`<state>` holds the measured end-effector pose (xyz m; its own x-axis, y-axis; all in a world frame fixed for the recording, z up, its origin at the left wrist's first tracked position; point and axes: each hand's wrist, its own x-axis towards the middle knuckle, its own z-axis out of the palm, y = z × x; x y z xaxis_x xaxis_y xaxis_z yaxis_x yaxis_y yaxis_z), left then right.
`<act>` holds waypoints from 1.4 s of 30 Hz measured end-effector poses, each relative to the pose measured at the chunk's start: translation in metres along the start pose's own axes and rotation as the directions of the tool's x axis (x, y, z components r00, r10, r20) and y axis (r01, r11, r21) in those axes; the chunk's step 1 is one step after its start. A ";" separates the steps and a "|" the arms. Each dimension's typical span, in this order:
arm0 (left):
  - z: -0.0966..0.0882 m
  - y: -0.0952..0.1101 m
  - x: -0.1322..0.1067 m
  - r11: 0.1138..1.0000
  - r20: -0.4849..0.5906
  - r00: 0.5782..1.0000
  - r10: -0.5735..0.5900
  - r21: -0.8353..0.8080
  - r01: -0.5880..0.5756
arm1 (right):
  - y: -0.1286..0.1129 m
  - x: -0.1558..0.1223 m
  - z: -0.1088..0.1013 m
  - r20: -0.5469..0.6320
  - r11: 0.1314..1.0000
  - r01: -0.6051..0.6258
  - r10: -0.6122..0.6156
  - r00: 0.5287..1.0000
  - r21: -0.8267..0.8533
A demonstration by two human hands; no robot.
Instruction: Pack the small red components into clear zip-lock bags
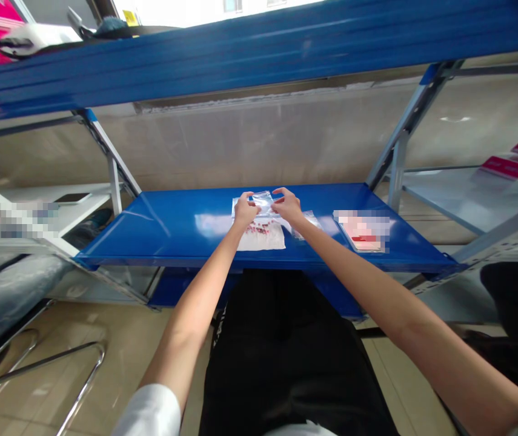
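My left hand (245,212) and my right hand (287,205) both pinch a small clear plastic bag (263,200), one at each side, just above the blue shelf (181,227). Under the hands lies a white sheet (262,236) with several small red pieces on it. Another clear bag (309,219) lies flat just right of my right hand.
A pink and white packet (364,233) lies further right on the shelf. A blue beam (259,48) runs overhead. Grey shelves stand on both sides, with a phone (72,198) on the left one and pink boxes (511,166) on the right. A metal chair frame (36,363) is at lower left.
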<state>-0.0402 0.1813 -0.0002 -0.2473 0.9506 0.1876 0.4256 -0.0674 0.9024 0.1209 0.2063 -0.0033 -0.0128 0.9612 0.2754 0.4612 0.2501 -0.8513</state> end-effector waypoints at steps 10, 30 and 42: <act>0.003 -0.012 0.030 0.918 0.003 0.980 0.199 0.351 -0.187 | -0.001 0.021 0.037 0.124 0.883 0.127 -0.078 0.989 -0.451; 0.055 0.034 -0.101 0.817 0.406 0.825 0.393 0.257 -0.516 | 0.057 -0.106 -0.081 -0.373 0.874 -0.114 -0.081 0.924 -0.473; 0.085 0.032 -0.118 0.805 0.349 0.859 0.373 0.339 -0.487 | 0.062 -0.121 -0.080 -0.372 0.930 -0.154 0.020 0.928 -0.334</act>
<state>0.0765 0.0922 -0.0261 0.2504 0.8977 0.3625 0.7583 -0.4147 0.5030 0.2220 0.0959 -0.0538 0.3272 0.8540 0.4045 0.7275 0.0455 -0.6846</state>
